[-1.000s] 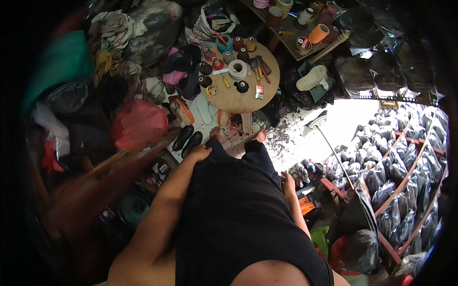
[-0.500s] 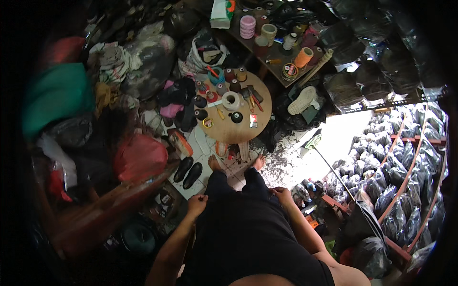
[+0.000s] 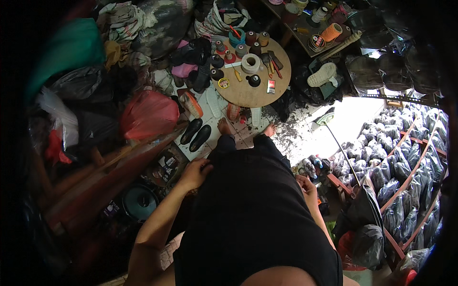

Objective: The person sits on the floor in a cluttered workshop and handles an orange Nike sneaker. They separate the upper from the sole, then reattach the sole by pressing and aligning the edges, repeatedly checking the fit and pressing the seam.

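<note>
My left hand [image 3: 194, 173] is beside my left thigh, fingers curled in by the dark trousers [image 3: 224, 147]. Whatever it may hold is hidden. On the other side, my right hand [image 3: 307, 185] hangs close to the hem of my black top [image 3: 257, 205]. Its fingers are bent together, and I cannot make out anything between them. Beyond my bare feet stands a round wooden table [image 3: 267, 95], out of reach of both hands. It bears thread cones, a large white spool [image 3: 250, 63], pliers [image 3: 275, 66] and a small red-and-white pack [image 3: 271, 86].
Black shoes [image 3: 199, 138] lie on the tiles left of my feet. Past them are a red bag [image 3: 149, 116] and a wooden bench [image 3: 114, 176]. On the right are a green broom [image 3: 325, 117], dark scraps and a rack of plastic-wrapped bundles [image 3: 400, 167].
The view has shifted, so the table sits higher and further right. Both hands stay at my sides; the left now shows more of its back beside the thigh.
</note>
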### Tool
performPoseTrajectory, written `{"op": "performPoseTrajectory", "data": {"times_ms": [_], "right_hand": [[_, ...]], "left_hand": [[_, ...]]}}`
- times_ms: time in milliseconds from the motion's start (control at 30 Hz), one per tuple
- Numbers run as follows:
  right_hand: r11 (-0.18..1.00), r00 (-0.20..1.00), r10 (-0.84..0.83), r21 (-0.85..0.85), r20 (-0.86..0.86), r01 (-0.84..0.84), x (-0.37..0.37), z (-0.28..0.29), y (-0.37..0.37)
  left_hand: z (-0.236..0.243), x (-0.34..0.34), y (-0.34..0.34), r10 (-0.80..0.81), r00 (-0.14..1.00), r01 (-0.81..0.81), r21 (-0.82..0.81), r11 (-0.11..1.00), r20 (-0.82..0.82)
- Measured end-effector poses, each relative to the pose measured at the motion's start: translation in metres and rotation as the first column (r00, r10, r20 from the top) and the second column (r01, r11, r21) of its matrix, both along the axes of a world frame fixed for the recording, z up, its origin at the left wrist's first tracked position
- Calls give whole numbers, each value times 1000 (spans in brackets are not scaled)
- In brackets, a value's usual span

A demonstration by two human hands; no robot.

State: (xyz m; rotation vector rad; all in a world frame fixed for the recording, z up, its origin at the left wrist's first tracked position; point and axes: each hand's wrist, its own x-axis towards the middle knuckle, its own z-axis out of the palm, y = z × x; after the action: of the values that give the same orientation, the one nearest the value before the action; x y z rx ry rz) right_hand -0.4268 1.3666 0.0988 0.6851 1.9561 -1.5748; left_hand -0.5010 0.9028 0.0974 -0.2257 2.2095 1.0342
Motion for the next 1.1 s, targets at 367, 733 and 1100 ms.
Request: {"op": "performPoseTrajectory", "data": {"times_ms": [367, 733, 1100], "right_hand": [[973, 962, -228, 1, 147, 231, -10, -104, -12], [837, 865, 483, 216, 138, -502, -38, -195, -31], [703, 622, 630, -1, 465, -711, -25, -127, -51]], "left_hand": [[-130, 61, -20, 188, 979, -165, -222, 961, 84], [-176, 38, 24, -171, 961, 228, -269, 936, 219], [-111, 45, -30, -260, 883, 257, 62, 964, 391]]}}
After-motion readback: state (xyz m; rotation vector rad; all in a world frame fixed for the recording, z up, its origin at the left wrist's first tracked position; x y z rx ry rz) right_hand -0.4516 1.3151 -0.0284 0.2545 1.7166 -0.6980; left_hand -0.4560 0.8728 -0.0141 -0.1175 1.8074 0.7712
